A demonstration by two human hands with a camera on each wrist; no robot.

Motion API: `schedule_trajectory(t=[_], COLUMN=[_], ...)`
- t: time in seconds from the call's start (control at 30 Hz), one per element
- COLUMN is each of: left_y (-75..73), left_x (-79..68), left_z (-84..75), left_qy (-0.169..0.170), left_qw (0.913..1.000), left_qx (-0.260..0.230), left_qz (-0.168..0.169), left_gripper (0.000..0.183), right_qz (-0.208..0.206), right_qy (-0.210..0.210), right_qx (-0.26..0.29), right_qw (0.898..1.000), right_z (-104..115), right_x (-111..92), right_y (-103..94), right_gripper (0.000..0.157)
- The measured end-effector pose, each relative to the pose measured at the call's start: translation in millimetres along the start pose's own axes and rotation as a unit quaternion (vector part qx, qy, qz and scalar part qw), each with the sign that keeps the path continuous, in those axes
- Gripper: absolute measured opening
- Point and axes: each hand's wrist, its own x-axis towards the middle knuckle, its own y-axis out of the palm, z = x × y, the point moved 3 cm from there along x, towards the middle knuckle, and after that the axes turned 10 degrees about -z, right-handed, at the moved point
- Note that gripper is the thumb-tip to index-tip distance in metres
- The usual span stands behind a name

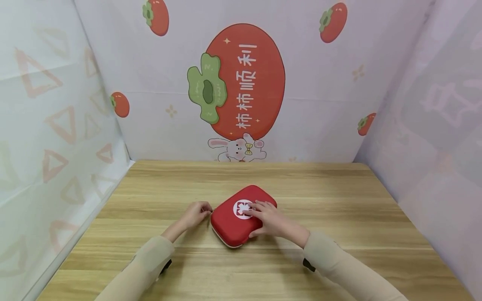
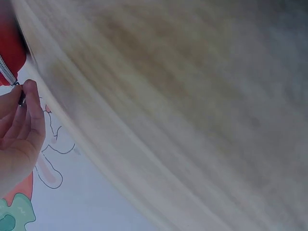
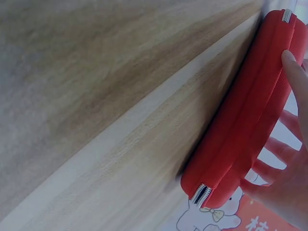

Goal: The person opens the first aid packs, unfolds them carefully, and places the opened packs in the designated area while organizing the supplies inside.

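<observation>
A red zip-up first-aid case (image 1: 227,219) lies flat at an angle on the table, a white round emblem (image 1: 241,207) on its lid. At its left corner my left hand (image 1: 196,214) pinches the small dark zipper pull (image 2: 21,98) between thumb and fingertips. The silver zipper teeth (image 2: 6,71) run up to that pull. My right hand (image 1: 273,219) rests on the right part of the lid, fingers spread and partly covering the emblem. Its thumb (image 3: 293,70) presses against the side of the case in the right wrist view.
The wooden table (image 1: 320,188) runs back to a patterned cloth wall (image 1: 316,75) with a large persimmon print (image 1: 260,92). Pale cloth screens flank it on the left (image 1: 56,125) and the right (image 1: 433,125).
</observation>
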Motion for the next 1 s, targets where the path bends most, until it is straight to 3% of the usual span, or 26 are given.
schedule_trajectory(t=[0.33, 0.57, 1.0], left_y=[-11.1, -16.5, -3.5], left_x=[-11.8, -24.9, -48.0], left_z=[-0.9, -10.3, -37.4], left_qy=[0.030, 0.049, 0.051], left_qw=[0.9983, 0.9961, 0.9879], left_qx=[-0.016, -0.020, -0.085], left_qz=[0.048, 0.071, 0.120], left_gripper=[0.009, 0.008, 0.006], right_qz=[-0.009, -0.014, -0.003], right_qy=[0.017, 0.017, 0.034], right_qx=[-0.019, -0.019, -0.031], right_qw=[1.000, 1.000, 0.999], right_z=[-0.6, -1.4, -0.4], right_x=[2.4, 2.9, 4.2], right_y=[2.4, 2.7, 4.0], right_gripper=[0.064, 0.064, 0.066])
